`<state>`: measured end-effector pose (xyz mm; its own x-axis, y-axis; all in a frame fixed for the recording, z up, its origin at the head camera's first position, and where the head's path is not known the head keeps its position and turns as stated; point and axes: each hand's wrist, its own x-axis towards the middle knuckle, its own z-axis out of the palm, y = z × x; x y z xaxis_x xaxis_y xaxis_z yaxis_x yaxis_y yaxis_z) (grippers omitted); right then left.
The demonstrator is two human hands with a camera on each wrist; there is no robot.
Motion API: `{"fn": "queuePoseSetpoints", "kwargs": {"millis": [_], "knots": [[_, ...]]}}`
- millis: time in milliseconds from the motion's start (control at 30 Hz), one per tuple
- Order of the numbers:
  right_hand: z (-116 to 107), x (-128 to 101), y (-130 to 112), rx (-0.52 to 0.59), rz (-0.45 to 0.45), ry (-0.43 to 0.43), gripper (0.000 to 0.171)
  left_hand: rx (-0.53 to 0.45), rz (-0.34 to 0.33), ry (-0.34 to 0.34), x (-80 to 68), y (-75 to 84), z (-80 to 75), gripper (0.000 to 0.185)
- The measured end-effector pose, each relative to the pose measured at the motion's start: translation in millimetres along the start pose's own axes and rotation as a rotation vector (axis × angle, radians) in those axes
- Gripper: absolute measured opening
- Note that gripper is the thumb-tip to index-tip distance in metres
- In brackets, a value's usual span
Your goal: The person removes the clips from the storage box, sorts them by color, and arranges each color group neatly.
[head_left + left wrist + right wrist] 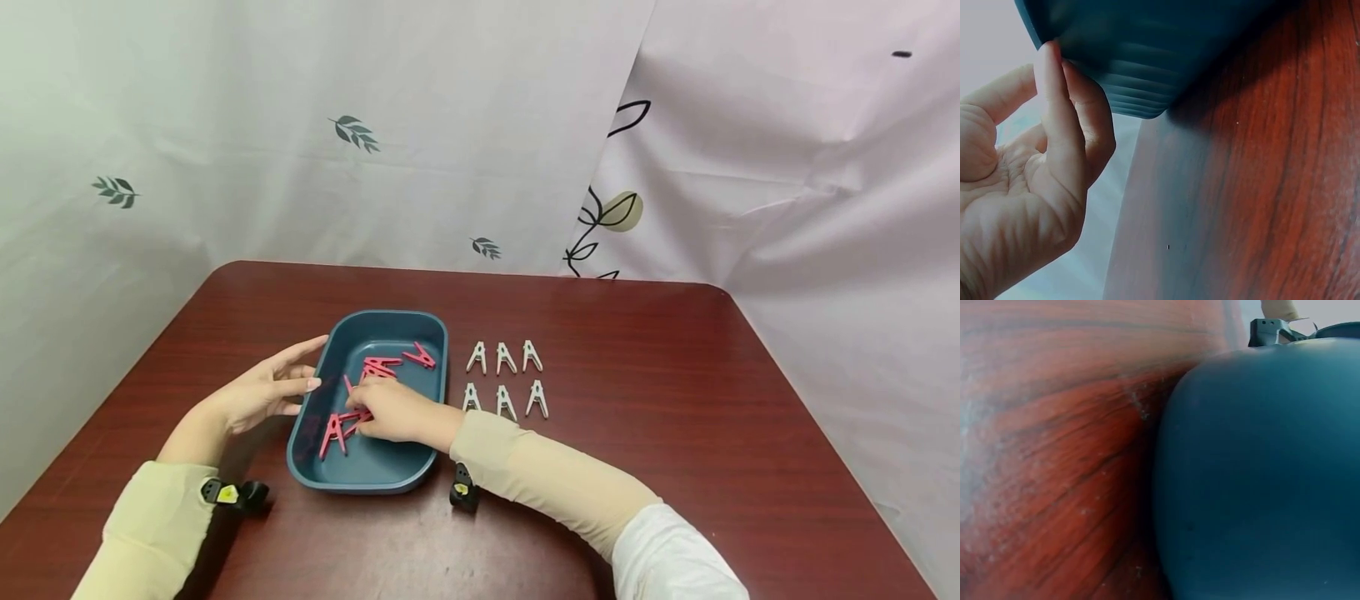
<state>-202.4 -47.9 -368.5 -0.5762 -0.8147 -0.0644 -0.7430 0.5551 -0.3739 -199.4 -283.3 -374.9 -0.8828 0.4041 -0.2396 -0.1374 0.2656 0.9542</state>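
Note:
A blue rectangular tray (442, 367) with rounded corners stands on the table, with several pink clothespins (333, 435) lying loose in it. My left hand (262, 387) touches the tray's left side, its fingertips against the rim and outer wall; the left wrist view shows this hand (1041, 144) with gently bent fingers. Over the right wall, my right hand (397, 410) reaches down among the pink clothespins, fingers bent. Its fingertips are partly hidden, so whether it pinches a clothespin is unclear. In the right wrist view the tray's outer wall (1260, 475) blocks that hand.
Right of the tray, white clothespins (505, 357) lie in two rows of three, the nearer row close behind my right forearm. The dark red wooden table (637, 400) extends to the right. A pale leaf-printed curtain (450, 150) hangs behind it.

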Motion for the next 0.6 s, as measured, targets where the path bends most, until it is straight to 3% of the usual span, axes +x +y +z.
{"fn": "queuePoseSetpoints", "kwargs": {"millis": [367, 600], "knots": [[3.7, 1.6, 1.2, -0.093, 0.048, 0.02, 0.026, 0.015, -0.011, 0.024, -1.6, 2.5, 1.5, 0.073], [3.1, -0.7, 1.2, -0.133, 0.106, 0.024, 0.008, 0.017, 0.009, 0.015, -0.1, 0.1, 1.5, 0.072]]}}
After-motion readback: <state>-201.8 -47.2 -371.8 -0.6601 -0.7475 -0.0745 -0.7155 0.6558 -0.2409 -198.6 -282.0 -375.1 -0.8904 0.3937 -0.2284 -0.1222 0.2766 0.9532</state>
